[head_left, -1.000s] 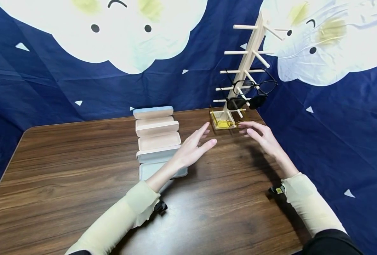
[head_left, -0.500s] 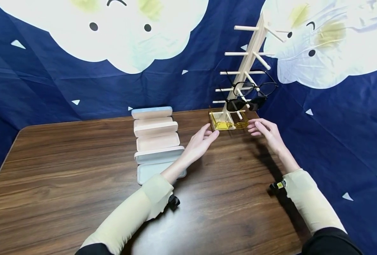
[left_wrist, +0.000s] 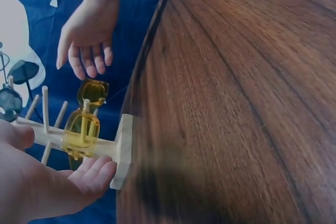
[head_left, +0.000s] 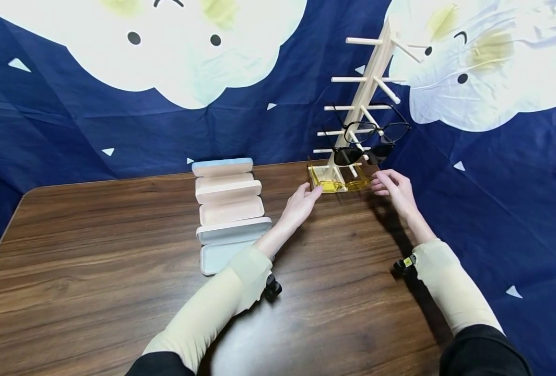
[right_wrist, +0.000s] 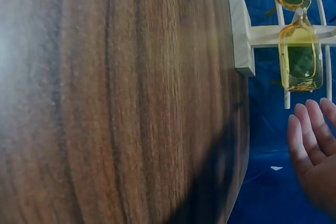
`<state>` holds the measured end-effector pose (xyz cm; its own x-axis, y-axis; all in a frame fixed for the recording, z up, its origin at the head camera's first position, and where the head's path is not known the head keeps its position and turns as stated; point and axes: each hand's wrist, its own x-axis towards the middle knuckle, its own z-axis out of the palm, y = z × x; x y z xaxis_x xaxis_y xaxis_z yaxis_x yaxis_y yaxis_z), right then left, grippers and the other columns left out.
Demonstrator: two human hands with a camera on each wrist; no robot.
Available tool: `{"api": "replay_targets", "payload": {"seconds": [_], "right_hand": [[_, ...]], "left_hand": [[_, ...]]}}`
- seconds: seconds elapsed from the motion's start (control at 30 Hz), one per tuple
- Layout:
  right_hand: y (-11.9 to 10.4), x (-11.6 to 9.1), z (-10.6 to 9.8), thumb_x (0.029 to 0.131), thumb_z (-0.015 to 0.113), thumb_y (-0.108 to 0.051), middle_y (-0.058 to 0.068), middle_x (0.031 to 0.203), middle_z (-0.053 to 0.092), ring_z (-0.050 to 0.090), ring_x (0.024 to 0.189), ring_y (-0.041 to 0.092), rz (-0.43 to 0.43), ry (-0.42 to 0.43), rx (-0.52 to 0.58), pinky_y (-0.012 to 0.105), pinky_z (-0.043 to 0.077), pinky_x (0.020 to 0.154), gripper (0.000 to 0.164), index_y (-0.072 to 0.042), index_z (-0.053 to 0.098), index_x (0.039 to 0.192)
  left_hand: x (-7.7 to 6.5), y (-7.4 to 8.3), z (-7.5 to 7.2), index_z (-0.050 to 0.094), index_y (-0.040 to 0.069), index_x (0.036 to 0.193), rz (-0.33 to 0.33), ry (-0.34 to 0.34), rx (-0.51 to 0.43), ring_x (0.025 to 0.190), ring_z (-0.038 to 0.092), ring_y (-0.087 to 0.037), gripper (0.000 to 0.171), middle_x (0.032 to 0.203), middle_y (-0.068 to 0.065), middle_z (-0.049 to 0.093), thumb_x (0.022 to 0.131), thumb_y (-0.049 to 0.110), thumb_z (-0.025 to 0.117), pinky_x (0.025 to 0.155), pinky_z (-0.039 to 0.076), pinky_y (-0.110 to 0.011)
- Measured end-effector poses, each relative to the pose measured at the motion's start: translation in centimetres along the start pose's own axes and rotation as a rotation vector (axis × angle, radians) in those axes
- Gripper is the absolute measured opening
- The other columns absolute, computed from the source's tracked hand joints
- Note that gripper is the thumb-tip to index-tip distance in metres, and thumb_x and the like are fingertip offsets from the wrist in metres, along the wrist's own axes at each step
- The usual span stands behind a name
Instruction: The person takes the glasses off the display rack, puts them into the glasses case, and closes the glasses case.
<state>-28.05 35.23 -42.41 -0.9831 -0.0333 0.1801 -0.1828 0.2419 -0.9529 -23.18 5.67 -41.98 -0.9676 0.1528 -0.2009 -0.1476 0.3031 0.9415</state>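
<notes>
Yellow-tinted glasses (head_left: 345,185) hang on the lowest pegs of a wooden eyewear stand (head_left: 368,78). At their left end is my left hand (head_left: 299,206). In the left wrist view its thumb stands apart from its fingers (left_wrist: 97,174), which lie just beside the glasses (left_wrist: 81,135); whether they touch cannot be told. To the right of the glasses is my right hand (head_left: 397,194), fingers loosely bent. The right wrist view shows its fingertips (right_wrist: 311,104) a small gap from the yellow frame (right_wrist: 300,59). Neither hand grips anything.
Black sunglasses (head_left: 364,154) and black-framed clear glasses (head_left: 376,130) hang higher on the stand. Open glasses cases (head_left: 231,210) lie in a column left of the stand on the wooden table (head_left: 118,250). A blue cloth (head_left: 94,125) hangs behind the table.
My left hand has moved right and forward to the left end of the yellow glasses, its thumb and fingers drawing nearer each other. My right hand has shifted slightly right, away from the frame.
</notes>
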Motion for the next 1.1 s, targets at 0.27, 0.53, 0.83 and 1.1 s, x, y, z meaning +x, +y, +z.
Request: {"api": "replay_targets", "payload": {"seconds": [0.27, 0.53, 0.83, 1.1], "right_hand": [[-0.9, 0.5, 0.8, 0.105, 0.058, -0.024, 0.008, 0.086, 0.076, 0.075, 0.072, 0.012, 0.144, -0.023, 0.045, 0.028, 0.063, 0.068, 0.049, 0.022, 0.054, 0.122], [0.7, 1.8, 0.7, 0.109, 0.044, -0.045, 0.002, 0.085, 0.075, 0.077, 0.079, 0.015, 0.37, -0.164, -0.004, 0.03, 0.064, 0.073, 0.043, -0.005, 0.051, 0.123], [1.3, 2.1, 0.9, 0.108, 0.049, -0.043, -0.001, 0.084, 0.076, 0.077, 0.077, 0.011, 0.416, -0.19, 0.045, 0.026, 0.063, 0.072, 0.037, -0.007, 0.049, 0.119], [1.0, 2.1, 1.3, 0.107, 0.053, -0.036, 0.0, 0.08, 0.077, 0.077, 0.074, 0.01, 0.412, -0.166, 0.083, 0.023, 0.062, 0.069, 0.034, -0.003, 0.051, 0.114]], "left_hand": [[1.0, -0.4, 0.2, 0.047, 0.008, 0.151, -0.043, 0.012, -0.179, 0.131, 0.059, -0.03, 0.059, 0.139, -0.012, 0.064, 0.106, 0.046, 0.047, 0.117, 0.042, -0.048], [1.9, 0.3, 0.4, 0.04, 0.005, 0.155, -0.119, -0.073, -0.496, 0.141, 0.049, -0.041, 0.055, 0.149, -0.025, 0.05, 0.109, 0.035, 0.044, 0.12, 0.04, -0.051], [2.1, 0.2, 0.7, 0.042, 0.007, 0.156, -0.137, -0.102, -0.531, 0.143, 0.047, -0.039, 0.054, 0.149, -0.024, 0.05, 0.109, 0.034, 0.045, 0.121, 0.04, -0.049], [2.2, 0.5, 0.5, 0.039, 0.007, 0.158, -0.139, -0.109, -0.515, 0.144, 0.046, -0.039, 0.055, 0.15, -0.023, 0.049, 0.109, 0.032, 0.045, 0.121, 0.04, -0.049]]}}
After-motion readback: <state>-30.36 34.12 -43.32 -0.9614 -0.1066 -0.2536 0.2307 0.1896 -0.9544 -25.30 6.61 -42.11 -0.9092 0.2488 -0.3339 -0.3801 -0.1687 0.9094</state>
